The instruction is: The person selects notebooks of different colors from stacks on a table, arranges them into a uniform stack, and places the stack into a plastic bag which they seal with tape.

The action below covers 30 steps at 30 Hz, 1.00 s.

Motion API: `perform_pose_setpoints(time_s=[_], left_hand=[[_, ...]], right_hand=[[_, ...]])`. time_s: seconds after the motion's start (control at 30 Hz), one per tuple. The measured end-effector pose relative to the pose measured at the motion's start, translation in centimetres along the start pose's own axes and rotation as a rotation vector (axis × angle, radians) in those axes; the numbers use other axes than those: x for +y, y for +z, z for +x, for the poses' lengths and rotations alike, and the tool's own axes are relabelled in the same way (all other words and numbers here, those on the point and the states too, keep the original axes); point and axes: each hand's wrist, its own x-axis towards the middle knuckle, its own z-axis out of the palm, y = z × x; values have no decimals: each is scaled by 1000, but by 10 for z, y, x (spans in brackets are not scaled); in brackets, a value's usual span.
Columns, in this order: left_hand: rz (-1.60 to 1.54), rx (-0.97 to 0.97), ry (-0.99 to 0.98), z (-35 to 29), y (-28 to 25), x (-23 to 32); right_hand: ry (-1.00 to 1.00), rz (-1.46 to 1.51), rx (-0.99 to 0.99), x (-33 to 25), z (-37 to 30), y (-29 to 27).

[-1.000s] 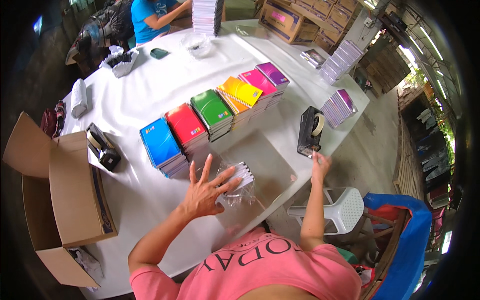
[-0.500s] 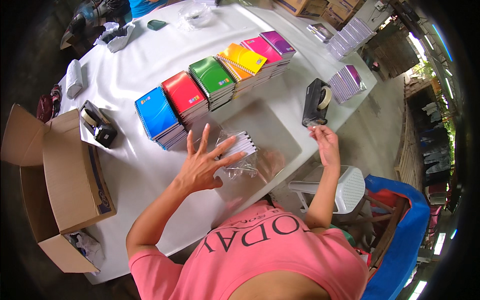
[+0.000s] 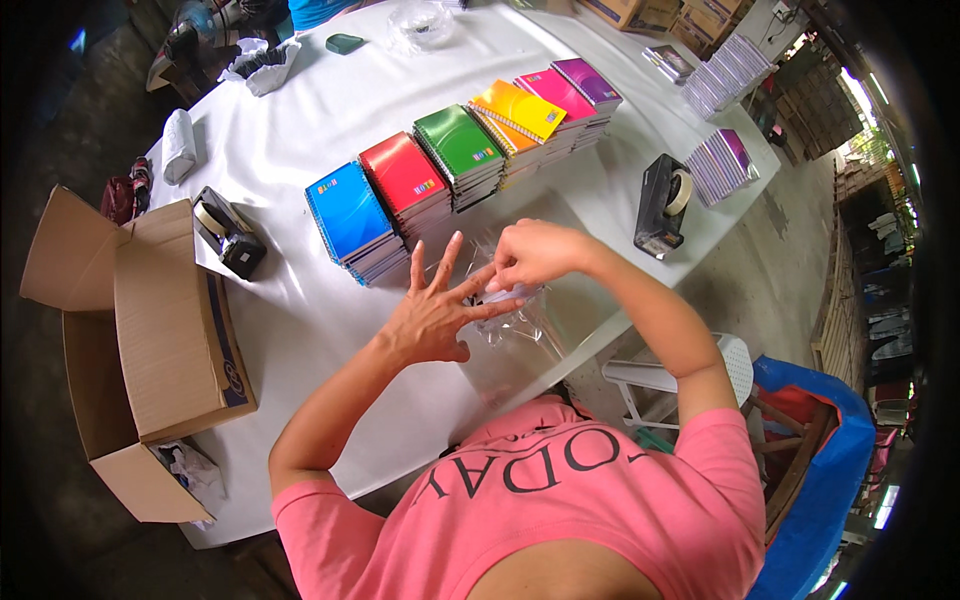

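Left hand (image 3: pixel 430 318): spread wide on clear-wrapped bundle (image 3: pixel 514 293) | right hand (image 3: pixel 535 255): pinched narrow at bundle | blue notebooks (image 3: pixel 350 210): bundle's 10 o'clock

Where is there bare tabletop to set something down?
Bare tabletop shows between the blue notebooks and the tape dispenser beside the carton, and more widely between the white roll and the red notebooks. It is crowded at the clear wrapper, where left hand and right hand are close together.

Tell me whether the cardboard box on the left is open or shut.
Open: the cardboard box has flaps spread outward.
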Motion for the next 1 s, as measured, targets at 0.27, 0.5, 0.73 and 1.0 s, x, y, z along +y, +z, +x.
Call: perform_pose_setpoints(time_s=[0.27, 0.5, 0.73, 1.0], left_hand=[[-31, 3, -24, -1, -1, 2], [-199, 886, -65, 38, 73, 31], [-1272, 1129, -340, 46, 65, 35], [-1470, 644, -561, 41, 51, 20]], right_hand=[[314, -436, 328, 4, -17, 2], [-341, 341, 469, 91, -48, 69], [-416, 1073, 627, 67, -13, 119], [-191, 1480, 411, 62, 5, 98]])
